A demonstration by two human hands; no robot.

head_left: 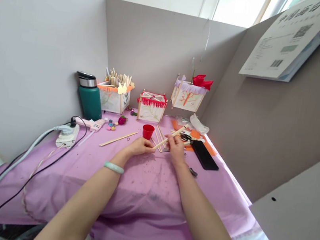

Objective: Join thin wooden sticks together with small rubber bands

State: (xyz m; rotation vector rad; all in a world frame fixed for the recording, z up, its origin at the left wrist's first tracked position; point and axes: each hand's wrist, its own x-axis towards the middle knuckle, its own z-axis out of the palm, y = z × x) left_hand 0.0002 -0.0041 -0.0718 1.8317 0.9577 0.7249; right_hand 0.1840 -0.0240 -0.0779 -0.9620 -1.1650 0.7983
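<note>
Several pale wooden sticks (180, 130), bundled together or lying close, slant up to the right between my two hands. My left hand (140, 147), with a pale green bangle on the wrist, pinches their lower end. Around their middle, my right hand (176, 149) is closed. How many sticks I hold cannot be made out. Just beyond my left hand stands a small red cup (147, 132). More loose sticks (159, 133) lie behind the held ones, and another long stick (118, 139) rests on the purple cloth to the left, near a small ring.
Black scissors (186, 137) and a phone (205, 155) lie to the right. At left are a green bottle (90, 101), a pink glue gun (94, 124) and a power strip (67, 136) with cables. Decorated boxes (151, 112) stand at the back; another box (187, 99) hangs.
</note>
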